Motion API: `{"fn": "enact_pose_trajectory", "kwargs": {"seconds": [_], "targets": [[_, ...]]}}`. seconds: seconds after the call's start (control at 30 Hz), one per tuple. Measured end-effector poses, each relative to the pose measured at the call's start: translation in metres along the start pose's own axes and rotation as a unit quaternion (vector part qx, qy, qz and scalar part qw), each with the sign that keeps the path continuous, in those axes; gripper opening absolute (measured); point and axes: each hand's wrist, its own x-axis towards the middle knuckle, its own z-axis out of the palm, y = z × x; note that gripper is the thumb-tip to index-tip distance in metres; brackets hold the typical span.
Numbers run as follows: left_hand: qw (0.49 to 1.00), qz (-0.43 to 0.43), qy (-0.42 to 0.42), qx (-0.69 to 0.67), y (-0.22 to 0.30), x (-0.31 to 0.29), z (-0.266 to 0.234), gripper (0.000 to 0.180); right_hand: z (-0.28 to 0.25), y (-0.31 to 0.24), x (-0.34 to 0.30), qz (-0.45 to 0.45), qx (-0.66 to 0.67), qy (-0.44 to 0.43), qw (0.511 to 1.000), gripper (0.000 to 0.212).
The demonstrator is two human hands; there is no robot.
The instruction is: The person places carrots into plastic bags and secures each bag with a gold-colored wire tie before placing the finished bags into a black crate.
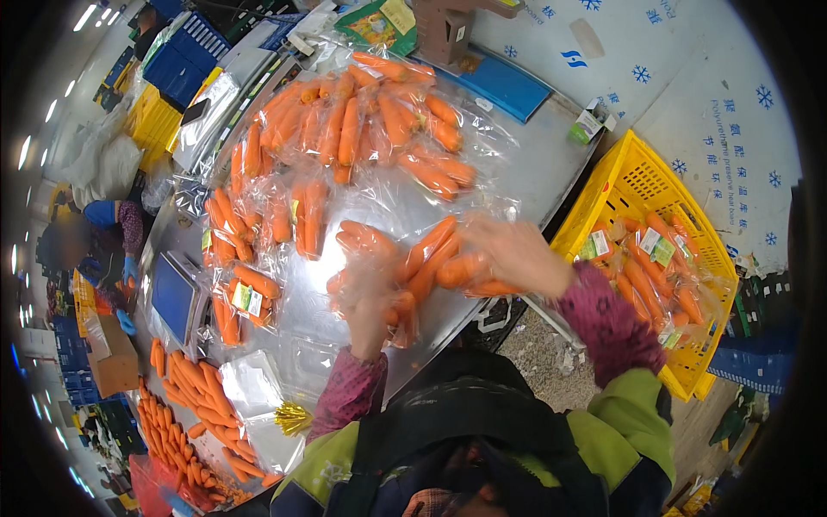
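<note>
Just in front of me at the near edge of the metal table, clear plastic bags of carrots (426,258) lie under and between my hands. My left hand (366,308) is on the left side of these bags, with plastic around its fingers. My right hand (521,252) reaches in from the right, over the carrots at that end. Both hands are smeared by motion, so I cannot make out whether their fingers grip the plastic. Farther back, a heap of bagged carrots (345,121) covers much of the table (340,202).
To the right stands a yellow crate (594,202) holding labelled carrot bags (646,267). Loose carrots (194,388) lie at the lower left, near flat clear bags (254,388) and gold twist ties (293,418). A blue-topped scale (175,297) sits left; a gloved co-worker (112,233) is beyond.
</note>
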Motion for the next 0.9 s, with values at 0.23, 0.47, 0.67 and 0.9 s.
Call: {"fn": "enact_pose_trajectory", "kwargs": {"seconds": [0.23,0.47,0.67,0.9], "targets": [[1.0,0.022,-0.004,0.001,0.005,-0.003,-0.011,0.02,0.065,0.082,0.027,0.111,0.088,-0.254,0.957,0.021],[0.984,0.153,0.046,0.074,0.023,0.014,-0.01,0.019,-0.026,-0.001,-0.018,0.079,0.118,0.048,0.989,0.025],[0.983,0.164,-0.061,-0.049,0.063,0.002,0.061,0.023,-0.112,-0.011,-0.062,0.065,0.213,0.208,0.952,0.024],[0.944,0.222,-0.227,-0.092,0.114,-0.054,0.22,0.026,-0.269,0.007,-0.113,0.137,-0.02,0.322,0.936,0.026]]}}
